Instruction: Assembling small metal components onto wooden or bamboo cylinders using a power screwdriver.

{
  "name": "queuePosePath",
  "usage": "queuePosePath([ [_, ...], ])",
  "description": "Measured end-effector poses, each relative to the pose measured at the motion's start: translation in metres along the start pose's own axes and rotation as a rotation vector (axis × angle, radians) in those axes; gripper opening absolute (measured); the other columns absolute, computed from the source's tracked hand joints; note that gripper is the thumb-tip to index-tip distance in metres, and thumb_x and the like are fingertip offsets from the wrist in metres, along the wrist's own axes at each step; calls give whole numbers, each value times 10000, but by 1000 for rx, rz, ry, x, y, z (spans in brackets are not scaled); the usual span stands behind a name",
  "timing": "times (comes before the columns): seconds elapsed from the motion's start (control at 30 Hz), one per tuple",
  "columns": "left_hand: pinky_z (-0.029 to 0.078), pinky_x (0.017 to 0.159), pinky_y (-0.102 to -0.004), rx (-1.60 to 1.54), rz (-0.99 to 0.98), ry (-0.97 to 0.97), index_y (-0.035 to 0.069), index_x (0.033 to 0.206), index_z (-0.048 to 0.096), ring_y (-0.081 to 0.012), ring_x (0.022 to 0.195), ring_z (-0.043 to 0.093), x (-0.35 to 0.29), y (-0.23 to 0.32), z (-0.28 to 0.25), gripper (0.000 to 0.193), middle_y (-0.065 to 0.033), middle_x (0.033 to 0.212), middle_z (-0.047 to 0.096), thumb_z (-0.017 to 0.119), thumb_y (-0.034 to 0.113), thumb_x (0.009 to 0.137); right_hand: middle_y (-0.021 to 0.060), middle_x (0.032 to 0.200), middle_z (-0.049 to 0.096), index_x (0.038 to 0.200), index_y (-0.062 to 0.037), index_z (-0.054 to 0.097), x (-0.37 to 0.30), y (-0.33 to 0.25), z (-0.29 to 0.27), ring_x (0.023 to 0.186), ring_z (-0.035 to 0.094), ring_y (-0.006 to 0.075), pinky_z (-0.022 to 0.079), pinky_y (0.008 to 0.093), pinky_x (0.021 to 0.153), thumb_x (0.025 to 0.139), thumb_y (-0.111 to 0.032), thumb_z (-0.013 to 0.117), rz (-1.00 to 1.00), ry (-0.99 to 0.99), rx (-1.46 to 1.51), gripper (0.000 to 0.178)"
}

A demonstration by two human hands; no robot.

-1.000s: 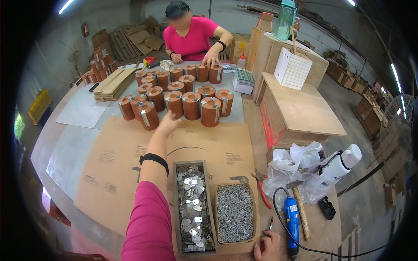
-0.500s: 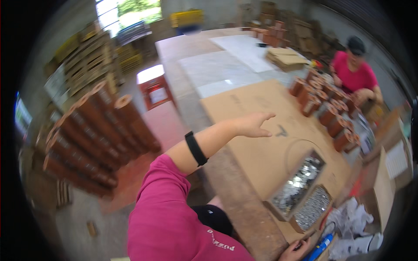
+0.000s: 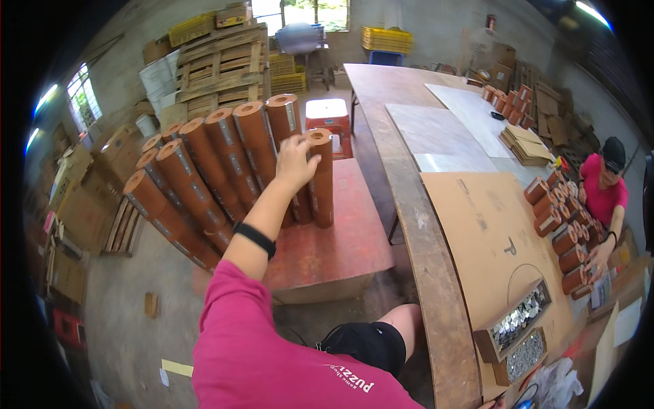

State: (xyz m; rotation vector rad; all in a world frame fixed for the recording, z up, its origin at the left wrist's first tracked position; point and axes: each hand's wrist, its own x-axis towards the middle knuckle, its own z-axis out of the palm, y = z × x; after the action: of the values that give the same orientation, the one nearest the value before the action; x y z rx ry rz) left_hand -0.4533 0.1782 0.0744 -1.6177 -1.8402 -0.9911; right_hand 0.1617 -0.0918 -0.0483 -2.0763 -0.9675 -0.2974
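My left hand [image 3: 298, 163] is raised at the top of a stack of reddish-brown cylinders [image 3: 322, 184], each with a hole in its end and metal strips down its side. Its fingers are apart beside the top cylinder; whether they touch it I cannot tell. More tall stacks of the same cylinders [image 3: 221, 153] stand to the left, on a worn red platform [image 3: 340, 252]. Only a bit of my right hand [image 3: 494, 403] shows at the lower edge, its fingers closed around something dark and thin that I cannot make out.
A long worktable [image 3: 436, 286] carries a cardboard sheet [image 3: 477, 211], a box of shiny metal pieces [image 3: 521, 317] and a box of small metal parts [image 3: 526, 356]. Across it, a co-worker [image 3: 603, 187] reaches to grouped cylinders [image 3: 565, 255]. Behind the stacks are a red stool [image 3: 334, 126] and wooden pallets [image 3: 221, 65].
My left hand has swung from above the cardboard sheet leftward to the cylinder stacks. The view has turned left. The co-worker's arm now stretches out to the cylinders.
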Motion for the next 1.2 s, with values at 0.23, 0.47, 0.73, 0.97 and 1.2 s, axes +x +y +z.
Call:
queuePosePath([
  [0.23, 392, 832, -366, 439, -337, -319, 221, 882, 664, -256, 1043, 412, 64, 39, 40, 382, -82, 1029, 523, 656, 502, 623, 214, 1073, 460, 1064, 31, 449, -4, 73, 25, 1008, 461, 304, 379, 351, 861, 792, -46, 484, 46, 9, 295, 284],
  [0.47, 330, 870, -418, 368, -287, -222, 136, 876, 627, -305, 1104, 351, 45, 35, 45, 264, -122, 1149, 421, 665, 193, 621, 200, 1055, 501, 1106, 48, 426, -7, 68, 27, 991, 480, 327, 380, 350, 855, 731, -10, 498, 50, -37, 95, 387],
  [0.73, 351, 905, -436, -631, 187, -151, 59, 833, 561, -375, 1123, 372, -9, 150, 2, 416, -196, 1255, 326, 778, 96, 480, 170, 945, 525, 1016, 3, 486, -8, 53, 17, 871, 525, 291, 421, 328, 763, 734, 28, 466, 39, -32, -21, 284],
  [0.97, 401, 860, -376, -1241, 656, -737, 53, 837, 562, -355, 1068, 446, -103, 289, -43, 386, -201, 1200, 384, 776, 70, 516, 180, 870, 554, 882, -9, 522, 12, 20, 4, 789, 547, 340, 438, 374, 715, 732, -61, 527, -16, -99, 28, 159],
  [1.2, 410, 858, -384, -1462, 777, -1089, 49, 844, 553, -353, 1062, 453, -199, 390, -36, 379, -200, 1236, 354, 764, 58, 529, 181, 916, 545, 824, -12, 537, 1, 35, -41, 947, 499, 338, 391, 408, 839, 668, -73, 607, -1, -235, -232, 182],
])
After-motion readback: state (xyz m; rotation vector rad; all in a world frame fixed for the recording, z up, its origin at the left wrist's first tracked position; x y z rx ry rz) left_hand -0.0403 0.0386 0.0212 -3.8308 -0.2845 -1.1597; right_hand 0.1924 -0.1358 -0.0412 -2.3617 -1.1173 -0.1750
